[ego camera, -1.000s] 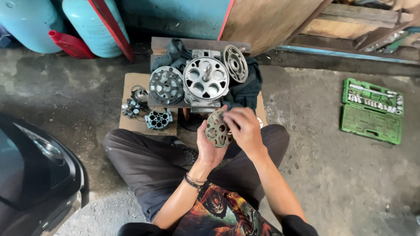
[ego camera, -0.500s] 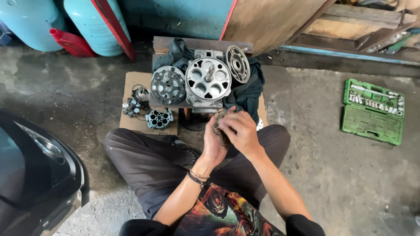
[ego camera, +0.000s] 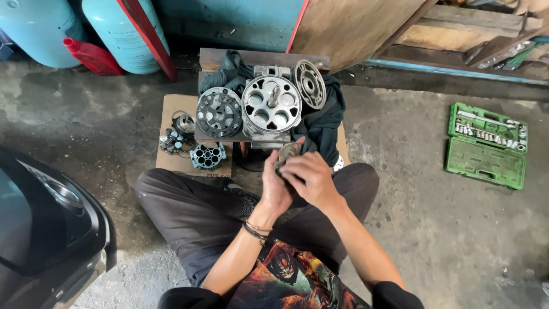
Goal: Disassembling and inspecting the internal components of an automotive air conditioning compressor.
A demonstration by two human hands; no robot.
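My left hand (ego camera: pixel 273 187) and my right hand (ego camera: pixel 309 177) are both closed around a small round metal plate (ego camera: pixel 287 152), held above my crossed legs. Only the plate's top edge shows past my fingers. Just beyond it stands a silver cylinder block (ego camera: pixel 271 104) with round bores and a centre shaft. A dark round plate (ego camera: pixel 219 114) lies to its left, and a thin perforated disc (ego camera: pixel 309 84) leans at its right. All rest on a low wooden stand with a dark cloth (ego camera: pixel 323 117).
Cardboard (ego camera: pixel 172 160) under the stand carries a small bored block (ego camera: pixel 207 155) and loose small parts (ego camera: pixel 171 139). An open green socket set (ego camera: pixel 486 144) lies on the concrete at right. A dark car body (ego camera: pixel 46 212) is at left. Teal cylinders (ego camera: pixel 117 31) stand behind.
Both hands have moved the round plate forward and lower, toward the cylinder block. My right hand now covers most of it, where earlier its face was in full view.
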